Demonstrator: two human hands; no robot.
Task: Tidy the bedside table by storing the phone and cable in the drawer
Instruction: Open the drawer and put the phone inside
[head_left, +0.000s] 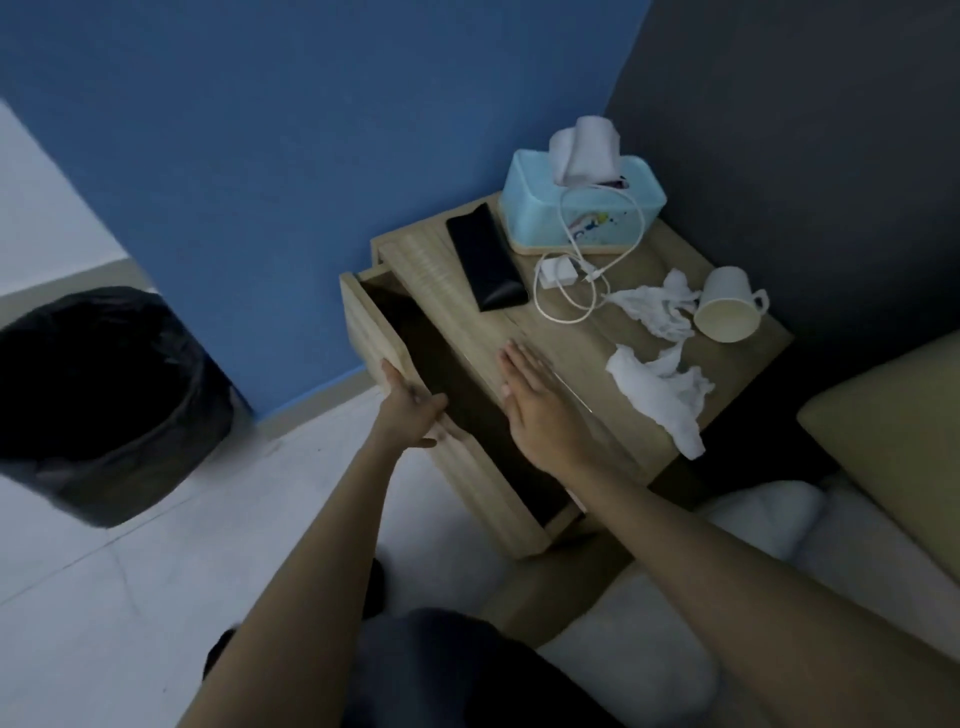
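Observation:
A black phone (485, 265) lies on the wooden bedside table (582, 338), near its back left. Beside it on the right sits a white charger with its white cable (571, 291), which loops up onto the tissue box. The table's drawer (374, 332) is pulled out to the left and its inside is dark. My left hand (413, 410) grips the drawer's front panel from outside. My right hand (540, 405) lies flat with fingers spread on the table's front edge above the drawer, holding nothing.
A light blue tissue box (587, 218) stands at the table's back. A white cup (727, 306) lies tipped on the right, with crumpled tissues (660, 395) nearby. A black-lined bin (104, 395) stands on the floor at left. A bed and pillow (893, 447) are at right.

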